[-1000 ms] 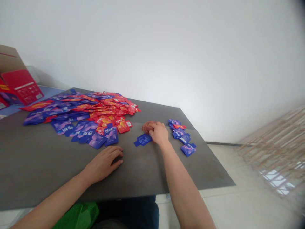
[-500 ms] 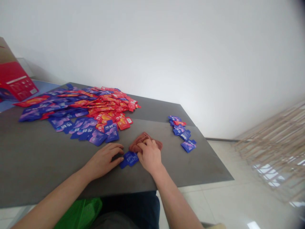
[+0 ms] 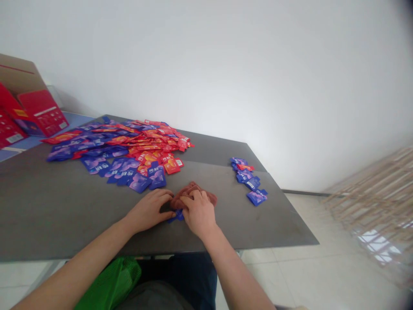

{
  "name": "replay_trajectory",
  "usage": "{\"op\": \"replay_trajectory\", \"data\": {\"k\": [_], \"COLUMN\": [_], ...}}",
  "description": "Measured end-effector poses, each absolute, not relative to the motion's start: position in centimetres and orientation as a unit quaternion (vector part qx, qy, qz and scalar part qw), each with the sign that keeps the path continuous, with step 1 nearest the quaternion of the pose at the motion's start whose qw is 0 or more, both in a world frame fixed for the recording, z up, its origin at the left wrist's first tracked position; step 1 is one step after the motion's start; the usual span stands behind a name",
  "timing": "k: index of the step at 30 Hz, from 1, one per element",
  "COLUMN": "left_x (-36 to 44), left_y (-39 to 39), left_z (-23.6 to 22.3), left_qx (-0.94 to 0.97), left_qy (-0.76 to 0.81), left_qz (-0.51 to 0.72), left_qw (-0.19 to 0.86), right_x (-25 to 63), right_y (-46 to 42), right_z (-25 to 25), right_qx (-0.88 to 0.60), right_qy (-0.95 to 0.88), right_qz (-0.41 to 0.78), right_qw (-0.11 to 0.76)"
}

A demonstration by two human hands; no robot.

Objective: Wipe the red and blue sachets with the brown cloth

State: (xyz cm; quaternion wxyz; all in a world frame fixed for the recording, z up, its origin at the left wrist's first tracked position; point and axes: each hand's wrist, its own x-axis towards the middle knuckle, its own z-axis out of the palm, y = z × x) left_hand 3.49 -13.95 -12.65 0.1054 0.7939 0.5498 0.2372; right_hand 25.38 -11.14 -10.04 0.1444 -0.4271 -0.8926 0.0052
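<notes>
A folded brown cloth [image 3: 210,198] lies near the front of the grey table, with my right hand [image 3: 200,213] pressing down and its fingers curled onto it. Partly under the cloth and that hand is a blue sachet [image 3: 179,214], mostly covered. My left hand [image 3: 150,211] rests on the table to the left, thumb and fingers apart, its thumb tip at the sachet's left edge and its fingertips beside the cloth. Just beyond the left hand spreads a large pile of blue and red sachets [image 3: 142,140]. Off to the right sits a short row of several sachets [image 3: 251,183].
Red cardboard boxes [image 3: 45,110] stand at the far left on a blue surface. A white wall rises behind the grey table [image 3: 251,228]. Below the front edge is a green mesh item [image 3: 111,284]. Bamboo-like racks [image 3: 380,193] stand on the floor at right.
My left hand has come closer to the cloth and sachet. Cloth and right hand shifted slightly left, hiding more of the sachet. The view has turned a little left, showing more of the boxes.
</notes>
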Motion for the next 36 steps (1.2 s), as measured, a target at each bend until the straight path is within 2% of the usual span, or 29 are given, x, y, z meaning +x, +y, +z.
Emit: {"op": "replay_trajectory", "data": {"k": [5,8,11,14,20,24,27,32,36], "left_x": [3.7,3.8,3.9,4.0,3.8,3.9,4.0,3.5,3.3], "left_y": [-13.9,-14.0,-14.0,-14.0,-14.1,-14.1,-14.1,-14.3,-14.2], "left_z": [-12.8,-12.9,-12.9,-12.9,-12.9,-12.8,-12.8,-13.3,-13.4], "left_qx": [0.800,0.801,0.800,0.802,0.800,0.802,0.806,0.801,0.804], "left_qy": [0.544,0.537,0.535,0.536,0.541,0.536,0.529,0.539,0.538], "left_qz": [0.225,0.233,0.239,0.233,0.226,0.233,0.237,0.231,0.226], "left_qw": [0.119,0.127,0.125,0.125,0.123,0.121,0.119,0.118,0.116], "right_x": [27.5,28.3,27.7,27.4,29.8,28.2,27.1,30.9,33.6], "right_y": [-6.7,-6.5,-9.6,-11.8,-8.5,-10.3,-11.3,-7.6,-7.4], "right_z": [-8.8,-8.1,-8.6,-9.5,-8.7,-8.2,-9.0,-9.3,-9.9], "right_qx": [-0.482,-0.520,-0.467,-0.415,-0.556,-0.485,-0.419,-0.560,-0.601], "right_qy": [-0.870,-0.844,-0.870,-0.900,-0.824,-0.861,-0.898,-0.820,-0.782], "right_qz": [0.001,-0.009,-0.015,-0.014,-0.037,-0.046,-0.026,-0.015,-0.008], "right_qw": [0.107,0.130,0.157,0.136,0.105,0.146,0.134,0.116,0.166]}}
